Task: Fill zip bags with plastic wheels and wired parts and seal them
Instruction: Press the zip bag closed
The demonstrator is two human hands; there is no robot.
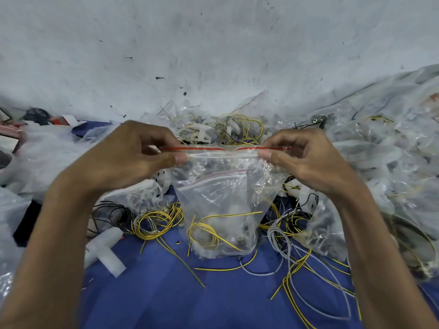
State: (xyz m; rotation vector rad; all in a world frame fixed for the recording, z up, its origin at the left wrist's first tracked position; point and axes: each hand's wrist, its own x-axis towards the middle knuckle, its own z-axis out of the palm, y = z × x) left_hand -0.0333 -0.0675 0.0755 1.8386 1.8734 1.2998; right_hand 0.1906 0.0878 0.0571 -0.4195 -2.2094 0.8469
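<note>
Clear zip bag (221,193) held upright above blue mat (166,293), red-striped top pinched at either end by left hand (133,157) and right hand (306,160), thumbs against curled fingers. Inside, low down: coiled yellow wire (206,231), pale plastic parts (215,220). To the right, heaped filled bags (380,157).

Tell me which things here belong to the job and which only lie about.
Job: bag, pinched at its top by left hand and right hand; yellow wire inside it.
Lying about: white T-piece; red box; loose wires on the cloth.
</note>
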